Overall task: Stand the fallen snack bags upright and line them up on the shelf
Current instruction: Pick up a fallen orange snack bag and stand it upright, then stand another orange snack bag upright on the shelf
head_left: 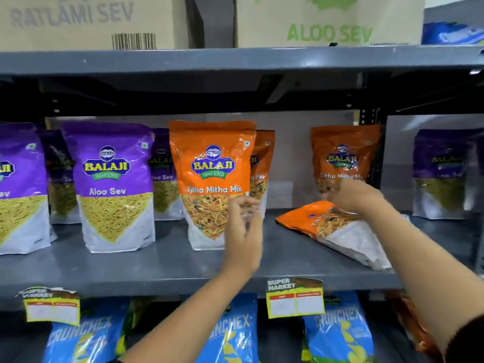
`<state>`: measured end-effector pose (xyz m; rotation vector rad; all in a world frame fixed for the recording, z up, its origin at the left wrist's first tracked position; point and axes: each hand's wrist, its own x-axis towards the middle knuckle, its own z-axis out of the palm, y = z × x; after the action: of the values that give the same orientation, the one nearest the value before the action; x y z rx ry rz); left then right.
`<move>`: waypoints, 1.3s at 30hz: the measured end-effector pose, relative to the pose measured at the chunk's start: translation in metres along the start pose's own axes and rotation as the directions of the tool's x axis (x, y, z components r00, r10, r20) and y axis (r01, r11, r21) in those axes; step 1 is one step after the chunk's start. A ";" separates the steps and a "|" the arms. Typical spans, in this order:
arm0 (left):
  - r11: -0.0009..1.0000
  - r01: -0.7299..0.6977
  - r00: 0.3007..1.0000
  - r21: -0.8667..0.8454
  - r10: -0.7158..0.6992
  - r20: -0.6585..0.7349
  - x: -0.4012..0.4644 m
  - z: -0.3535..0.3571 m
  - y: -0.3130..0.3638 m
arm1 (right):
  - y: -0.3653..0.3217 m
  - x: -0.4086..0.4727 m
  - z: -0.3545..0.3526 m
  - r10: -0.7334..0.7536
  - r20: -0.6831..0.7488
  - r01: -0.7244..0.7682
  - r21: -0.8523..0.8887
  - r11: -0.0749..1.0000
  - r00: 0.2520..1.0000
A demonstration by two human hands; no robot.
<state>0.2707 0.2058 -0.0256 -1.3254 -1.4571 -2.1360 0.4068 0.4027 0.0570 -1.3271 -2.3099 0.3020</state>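
Fallen orange bag (332,226) lies flat on shelf (157,263); right hand (356,195) pinches it (blurred), left hand (245,231) spread beside upright orange bag (212,179).

Grey shelf (157,260), upright purple bags (115,187), orange bags (212,184), one fallen bag (337,231)

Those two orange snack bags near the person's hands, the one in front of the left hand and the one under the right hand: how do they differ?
The front orange bag stands upright facing out; the fallen orange bag lies tipped on the shelf, its top pointing left. The left hand hovers by the standing bag's lower right corner; the right hand reaches over the fallen one. Both share the orange top and clear window.
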 end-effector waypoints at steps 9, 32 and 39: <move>0.237 0.894 0.389 -0.380 -0.833 0.395 0.013 0.105 -0.025 | 0.061 -0.001 0.008 0.314 0.062 -0.317 0.061 0.946 0.947; 0.902 0.368 0.929 -0.225 -0.348 0.123 0.079 0.103 0.081 | 0.074 -0.062 0.043 -0.419 0.106 0.113 0.878 0.465 0.902; 0.915 0.380 0.922 -0.136 -0.365 0.127 0.095 0.092 0.075 | 0.071 -0.035 0.030 -0.394 0.097 0.124 0.858 0.499 0.914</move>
<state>0.3142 0.2734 0.1029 -1.3066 -1.7313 -2.5014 0.4618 0.4099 -0.0077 -0.4205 -2.0197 1.3840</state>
